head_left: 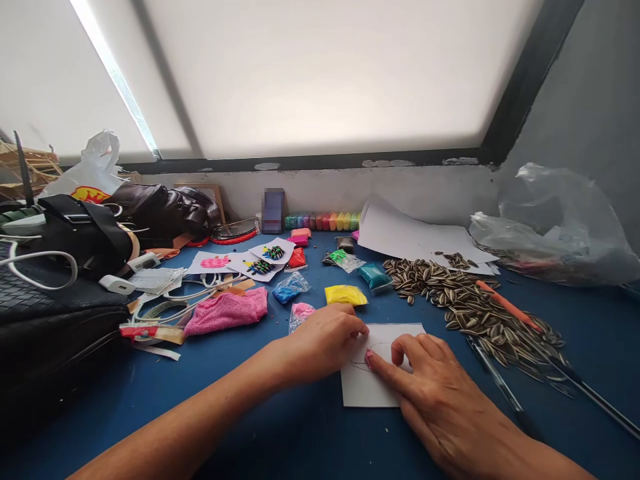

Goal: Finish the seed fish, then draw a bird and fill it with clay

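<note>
On the table before me lies a small sheet of white paper point(373, 393) with thin drawn lines. My right hand point(430, 383) rests over its right side, index finger stretched out and pressing a small piece of pink modelling clay point(369, 358) onto the drawing; its other fingers are bent and apart from the index finger. My left hand point(327, 340) is at the paper's upper left edge with its fingers curled together; what they may hold is hidden. Just beyond are a yellow clay packet point(346, 295) and a bag of pink clay point(301, 313), partly behind my left hand.
Sunflower seeds point(475, 307) spread at the right, with an orange pen point(507, 305) and a clear pen point(495, 375). Blue point(290, 288) and teal packets point(375, 277) lie behind. Finished clay pictures point(260, 267), a pink cloth point(227, 311), cables and a black bag point(60, 320) fill the left.
</note>
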A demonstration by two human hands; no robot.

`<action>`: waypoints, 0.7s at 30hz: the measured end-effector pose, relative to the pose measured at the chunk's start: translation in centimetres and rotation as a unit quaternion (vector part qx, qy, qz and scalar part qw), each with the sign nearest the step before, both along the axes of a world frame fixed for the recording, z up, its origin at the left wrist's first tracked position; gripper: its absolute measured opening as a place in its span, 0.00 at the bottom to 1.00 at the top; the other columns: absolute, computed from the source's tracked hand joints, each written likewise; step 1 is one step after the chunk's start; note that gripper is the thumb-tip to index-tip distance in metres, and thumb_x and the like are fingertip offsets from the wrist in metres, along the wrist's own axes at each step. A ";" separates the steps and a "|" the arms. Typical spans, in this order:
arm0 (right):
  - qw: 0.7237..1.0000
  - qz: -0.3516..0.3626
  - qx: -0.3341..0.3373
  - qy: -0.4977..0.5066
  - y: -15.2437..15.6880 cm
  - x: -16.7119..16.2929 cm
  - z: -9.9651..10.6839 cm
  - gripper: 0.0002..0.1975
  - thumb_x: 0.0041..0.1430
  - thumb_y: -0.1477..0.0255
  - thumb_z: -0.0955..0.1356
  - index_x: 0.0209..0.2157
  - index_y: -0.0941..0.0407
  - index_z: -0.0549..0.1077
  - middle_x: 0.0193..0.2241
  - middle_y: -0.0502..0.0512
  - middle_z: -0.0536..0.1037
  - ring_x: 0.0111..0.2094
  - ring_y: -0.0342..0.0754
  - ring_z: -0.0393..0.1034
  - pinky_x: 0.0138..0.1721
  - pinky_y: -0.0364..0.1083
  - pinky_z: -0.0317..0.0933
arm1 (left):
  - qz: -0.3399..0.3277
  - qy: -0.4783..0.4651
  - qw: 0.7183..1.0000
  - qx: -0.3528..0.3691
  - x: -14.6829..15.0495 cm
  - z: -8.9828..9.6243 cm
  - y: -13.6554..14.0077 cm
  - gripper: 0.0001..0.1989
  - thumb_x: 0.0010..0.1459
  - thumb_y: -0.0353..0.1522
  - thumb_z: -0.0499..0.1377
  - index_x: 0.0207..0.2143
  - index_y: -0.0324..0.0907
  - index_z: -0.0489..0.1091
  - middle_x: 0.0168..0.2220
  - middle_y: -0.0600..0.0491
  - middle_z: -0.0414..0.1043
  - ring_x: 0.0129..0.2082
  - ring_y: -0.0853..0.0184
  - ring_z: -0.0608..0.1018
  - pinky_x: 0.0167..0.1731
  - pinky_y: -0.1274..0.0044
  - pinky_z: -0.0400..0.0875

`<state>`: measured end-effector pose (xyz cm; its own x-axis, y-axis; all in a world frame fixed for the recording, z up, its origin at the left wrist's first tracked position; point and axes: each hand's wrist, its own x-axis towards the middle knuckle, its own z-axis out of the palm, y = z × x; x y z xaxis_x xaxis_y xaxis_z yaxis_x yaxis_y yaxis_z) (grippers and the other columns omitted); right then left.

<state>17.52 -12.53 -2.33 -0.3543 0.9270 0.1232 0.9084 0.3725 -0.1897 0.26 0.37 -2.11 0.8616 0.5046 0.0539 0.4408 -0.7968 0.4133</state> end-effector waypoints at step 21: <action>0.998 0.011 -0.033 0.060 -0.5 -0.3 0.3 0.15 0.55 0.82 0.64 0.42 0.58 0.75 0.38 0.58 0.69 0.39 0.52 0.61 0.44 0.53 0.60 | -0.011 0.041 0.999 -0.004 0.0 0.6 -0.2 0.17 0.60 0.22 0.52 0.44 0.44 0.77 0.39 0.49 0.72 0.40 0.63 0.74 0.39 0.75 0.67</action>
<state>17.21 -13.01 -2.01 -0.3608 0.9268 0.1046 0.8694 0.3748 -0.3219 0.29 0.15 -1.56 0.8740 0.4854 -0.0211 0.4556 -0.8038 0.3826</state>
